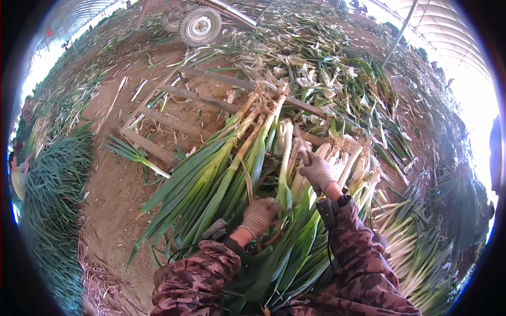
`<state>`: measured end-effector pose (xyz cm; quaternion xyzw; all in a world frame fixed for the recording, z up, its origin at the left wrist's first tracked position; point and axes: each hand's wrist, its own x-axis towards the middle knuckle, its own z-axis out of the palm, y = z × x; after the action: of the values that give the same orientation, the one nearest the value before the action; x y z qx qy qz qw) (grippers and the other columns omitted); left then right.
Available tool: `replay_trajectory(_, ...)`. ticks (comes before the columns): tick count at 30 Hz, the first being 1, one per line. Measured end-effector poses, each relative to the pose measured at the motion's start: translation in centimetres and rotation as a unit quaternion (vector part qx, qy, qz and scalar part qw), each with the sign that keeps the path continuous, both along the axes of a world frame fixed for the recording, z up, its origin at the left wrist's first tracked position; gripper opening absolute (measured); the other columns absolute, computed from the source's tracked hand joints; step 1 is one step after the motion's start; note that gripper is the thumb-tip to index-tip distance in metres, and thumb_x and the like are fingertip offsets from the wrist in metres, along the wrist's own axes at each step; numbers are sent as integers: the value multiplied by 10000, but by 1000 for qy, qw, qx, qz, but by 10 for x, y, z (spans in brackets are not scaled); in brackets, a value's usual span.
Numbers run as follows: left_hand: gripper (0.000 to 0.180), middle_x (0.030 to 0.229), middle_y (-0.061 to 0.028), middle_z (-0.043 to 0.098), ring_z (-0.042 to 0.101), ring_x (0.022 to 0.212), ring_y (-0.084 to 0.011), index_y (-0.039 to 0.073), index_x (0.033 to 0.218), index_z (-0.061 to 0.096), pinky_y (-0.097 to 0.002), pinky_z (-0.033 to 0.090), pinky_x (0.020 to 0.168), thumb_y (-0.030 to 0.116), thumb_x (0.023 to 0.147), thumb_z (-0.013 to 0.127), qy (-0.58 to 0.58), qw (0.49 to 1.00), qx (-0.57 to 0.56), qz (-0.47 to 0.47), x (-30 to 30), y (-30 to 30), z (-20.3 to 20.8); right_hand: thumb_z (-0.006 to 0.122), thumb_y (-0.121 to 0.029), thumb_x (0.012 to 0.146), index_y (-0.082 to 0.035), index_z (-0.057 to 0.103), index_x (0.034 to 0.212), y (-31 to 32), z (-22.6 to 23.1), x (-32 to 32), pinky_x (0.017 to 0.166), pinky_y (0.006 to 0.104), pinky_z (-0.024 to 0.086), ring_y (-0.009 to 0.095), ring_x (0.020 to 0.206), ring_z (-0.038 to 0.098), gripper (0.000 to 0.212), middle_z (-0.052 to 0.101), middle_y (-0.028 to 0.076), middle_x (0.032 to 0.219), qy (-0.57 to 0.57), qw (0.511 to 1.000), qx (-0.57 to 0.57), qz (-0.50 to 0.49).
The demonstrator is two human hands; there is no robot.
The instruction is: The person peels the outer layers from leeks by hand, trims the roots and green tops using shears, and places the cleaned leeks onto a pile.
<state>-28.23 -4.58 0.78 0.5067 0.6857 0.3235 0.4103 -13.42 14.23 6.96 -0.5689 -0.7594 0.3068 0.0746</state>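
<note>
One leek [285, 158], its smooth, slender white shaft flaring into flat green leaves, lies between the gloved hands, right of a fibrous-rooted leek bundle [247, 142] across an angular barred frame [150, 146]. The left hand [258, 217] grips its green neck; whether the blurred right hand [316, 171] holds anything cannot be told.

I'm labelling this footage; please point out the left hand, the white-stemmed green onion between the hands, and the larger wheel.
Left hand [259, 216]: head view, on the back of the glove.
White-stemmed green onion [285, 160]: head view, on its stem.
Larger wheel [201, 26]: head view, on its hub.
</note>
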Motion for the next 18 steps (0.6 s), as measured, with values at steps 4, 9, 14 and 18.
replay_trajectory(4, 421, 869, -171, 671, 636, 855, -405, 96, 927, 653, -496, 489, 779, 493, 914, 515, 149, 984, -22, -95, 13, 5, 42, 707, -268, 669, -81, 581, 1221, -22, 3, 9, 768, 389, 532, 303, 803, 671, 595, 681, 182, 869, 8, 1000, -11, -16)
replay_trajectory(9, 228, 966, -162, 653, 626, 933, -335, 112, 1023, 689, -453, 505, 826, 222, 824, 685, 222, 970, 74, 72, -51, 35, 56, 664, -246, 722, -54, 567, 1167, -84, 38, -20, 764, 431, 522, 377, 826, 663, 494, 663, 228, 853, 23, 995, -54, 87)
replay_trajectory(14, 271, 1051, -164, 620, 618, 981, -351, 71, 1010, 656, -435, 498, 862, 234, 800, 706, 356, 930, 68, 51, -74, 63, 24, 631, -271, 737, -31, 566, 1067, -85, 25, -28, 795, 476, 492, 456, 909, 620, 413, 649, 272, 877, 6, 995, -27, 93)
replay_trajectory(18, 313, 1075, -172, 619, 614, 1015, -352, 65, 1032, 645, -437, 506, 853, 253, 792, 715, 380, 924, 26, 17, -70, 89, 27, 640, -276, 725, -29, 565, 1073, -75, 20, -31, 803, 476, 489, 449, 908, 625, 434, 649, 275, 876, 0, 995, -47, 87)
